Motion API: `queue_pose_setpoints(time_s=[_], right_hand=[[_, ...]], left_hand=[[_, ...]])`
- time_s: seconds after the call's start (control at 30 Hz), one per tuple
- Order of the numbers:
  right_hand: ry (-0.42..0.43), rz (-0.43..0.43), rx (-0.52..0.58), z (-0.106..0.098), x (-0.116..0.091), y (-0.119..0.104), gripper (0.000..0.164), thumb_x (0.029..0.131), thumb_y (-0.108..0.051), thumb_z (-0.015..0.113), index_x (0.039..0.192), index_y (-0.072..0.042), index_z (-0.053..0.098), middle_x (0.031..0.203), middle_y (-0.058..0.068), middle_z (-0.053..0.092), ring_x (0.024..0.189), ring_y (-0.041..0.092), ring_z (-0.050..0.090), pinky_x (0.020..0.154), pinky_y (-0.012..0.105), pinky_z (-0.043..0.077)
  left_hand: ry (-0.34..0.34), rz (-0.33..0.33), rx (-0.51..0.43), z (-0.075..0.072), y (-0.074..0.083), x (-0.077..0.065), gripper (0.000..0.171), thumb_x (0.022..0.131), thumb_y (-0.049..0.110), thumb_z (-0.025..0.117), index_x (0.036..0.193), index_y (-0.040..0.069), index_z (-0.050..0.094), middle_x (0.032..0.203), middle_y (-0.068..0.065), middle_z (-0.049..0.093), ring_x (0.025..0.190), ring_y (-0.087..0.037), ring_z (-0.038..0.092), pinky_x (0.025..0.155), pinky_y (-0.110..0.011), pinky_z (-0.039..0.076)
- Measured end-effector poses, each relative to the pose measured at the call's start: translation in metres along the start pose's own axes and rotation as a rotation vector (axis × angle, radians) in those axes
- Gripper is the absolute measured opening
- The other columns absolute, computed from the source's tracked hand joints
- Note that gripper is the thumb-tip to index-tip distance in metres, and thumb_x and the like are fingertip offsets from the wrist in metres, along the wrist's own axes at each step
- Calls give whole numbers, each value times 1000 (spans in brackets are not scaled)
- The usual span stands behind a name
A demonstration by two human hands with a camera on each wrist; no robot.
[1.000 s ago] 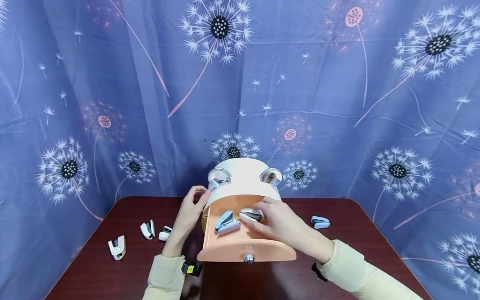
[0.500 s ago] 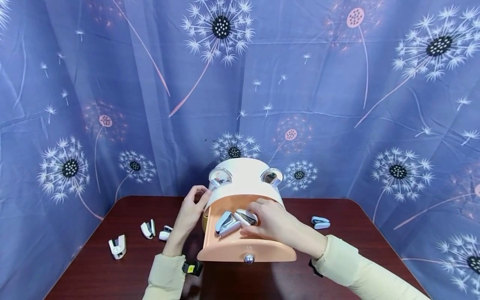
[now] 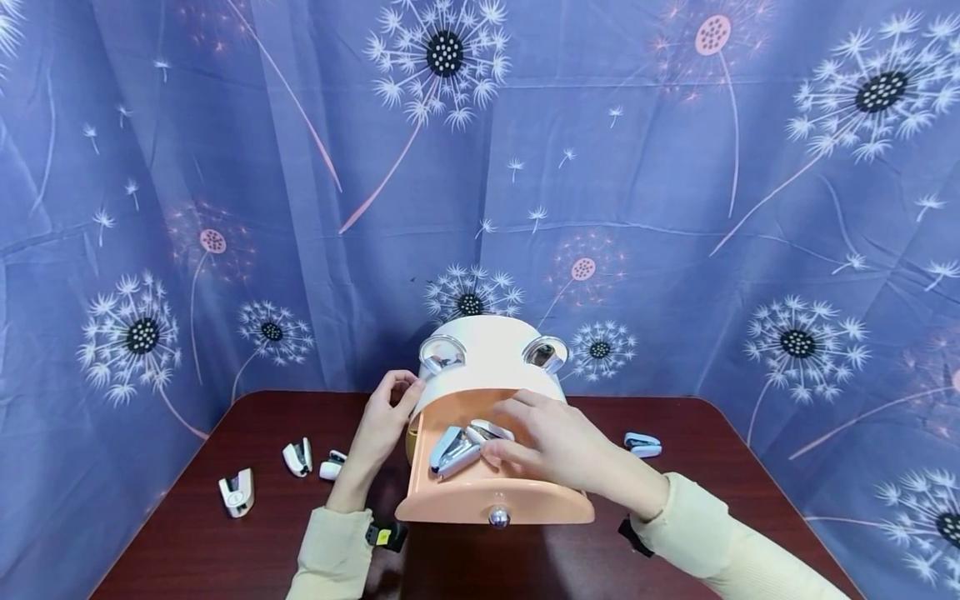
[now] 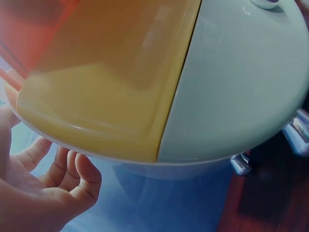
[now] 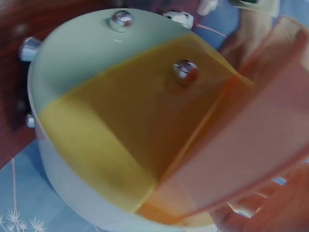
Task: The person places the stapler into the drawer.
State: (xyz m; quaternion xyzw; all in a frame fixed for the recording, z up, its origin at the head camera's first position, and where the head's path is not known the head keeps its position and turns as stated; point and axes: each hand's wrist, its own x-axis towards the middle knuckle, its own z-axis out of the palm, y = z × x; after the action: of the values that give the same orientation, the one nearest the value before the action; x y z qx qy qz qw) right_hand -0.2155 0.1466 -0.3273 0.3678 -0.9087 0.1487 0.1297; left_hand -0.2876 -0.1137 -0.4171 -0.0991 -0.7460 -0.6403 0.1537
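A rounded white drawer box (image 3: 491,354) stands on the table with its top peach drawer (image 3: 495,504) pulled out. Inside the drawer, a light blue mini stapler (image 3: 454,452) lies against a white mini stapler (image 3: 489,431). My right hand (image 3: 562,442) reaches in from the right, thumb and fingers spread loosely beside the white stapler. At the box's left side my left hand (image 3: 382,425) rests its fingertips near the edge, fingers relaxed. From the left wrist, a yellow drawer front (image 4: 106,92) and a pale green one (image 4: 236,87) show below the peach drawer.
Several white mini staplers lie left on the dark red table, one (image 3: 237,492) furthest out, another (image 3: 297,457) behind it and one (image 3: 332,465) by the left forearm. A light blue stapler (image 3: 642,445) lies at right. A blue dandelion-print curtain (image 3: 675,208) hangs behind.
The white stapler has moved left in the drawer, up against the blue one, and my right hand has loosened from it and drawn slightly right. My left hand has stayed put.
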Motion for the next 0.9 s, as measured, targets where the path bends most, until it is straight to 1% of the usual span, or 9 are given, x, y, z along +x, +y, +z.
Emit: queue_pose_setpoints(time_s=[0.13,0.17,0.27,0.3,0.37,0.47,0.6,0.67,0.9], right_hand=[[7,55,9,-10,-10,1,41,96,-48,59,122,-17,65,117,-6,62,87,9,59,75,36,49],[16,63,12,-13,-13,2,40,95,-46,60,122,-17,65,117,-6,61,82,9,58,75,36,49],[77,61,47,-20,-23,8,34,94,-39,65,120,-16,67,114,-6,62,79,10,58,73,32,48],[104,55,61,-22,-26,11,32,94,-36,66,118,-15,67,114,-6,62,83,10,59,74,32,48],[145,51,112,-26,-33,19,28,93,-33,68,116,-16,68,109,-7,62,78,9,56,68,28,47],[201,57,184,-29,-44,33,23,92,-27,70,114,-19,67,106,-8,62,82,9,56,63,26,47],[255,134,241,-27,-61,55,26,93,-24,70,118,-25,65,115,-10,61,83,9,59,59,26,48],[288,180,240,-25,-69,68,27,93,-22,70,119,-25,65,117,-10,60,84,10,60,62,27,50],[408,304,275,-8,-91,111,23,93,-13,69,115,-11,67,116,-2,61,95,9,61,75,18,50]], left_hand=[[-2,0,5,0,1,0,26,96,30,64,111,9,59,94,-9,58,82,-20,53,61,-25,45],[-3,-2,6,0,1,0,26,96,30,64,112,9,59,95,-9,58,83,-20,53,61,-25,45],[-4,-5,9,0,1,0,26,97,30,64,112,9,59,96,-10,58,84,-21,53,62,-25,45],[-4,-5,9,-1,1,0,26,97,29,64,112,9,59,96,-10,59,84,-21,53,62,-25,45],[-5,-7,7,-1,1,0,26,97,29,63,112,8,59,96,-10,59,84,-20,53,62,-25,45],[0,-10,10,-2,1,-1,27,97,30,64,113,8,59,96,-10,58,83,-20,53,62,-25,45],[0,-11,17,-4,1,-2,27,97,30,63,112,9,59,94,-10,58,82,-20,53,62,-25,45],[1,-8,15,-3,1,-2,27,97,31,63,112,9,59,95,-10,58,82,-21,53,62,-25,46],[2,3,-5,-1,0,1,26,97,30,64,111,9,59,92,-9,57,80,-20,53,61,-25,46]])
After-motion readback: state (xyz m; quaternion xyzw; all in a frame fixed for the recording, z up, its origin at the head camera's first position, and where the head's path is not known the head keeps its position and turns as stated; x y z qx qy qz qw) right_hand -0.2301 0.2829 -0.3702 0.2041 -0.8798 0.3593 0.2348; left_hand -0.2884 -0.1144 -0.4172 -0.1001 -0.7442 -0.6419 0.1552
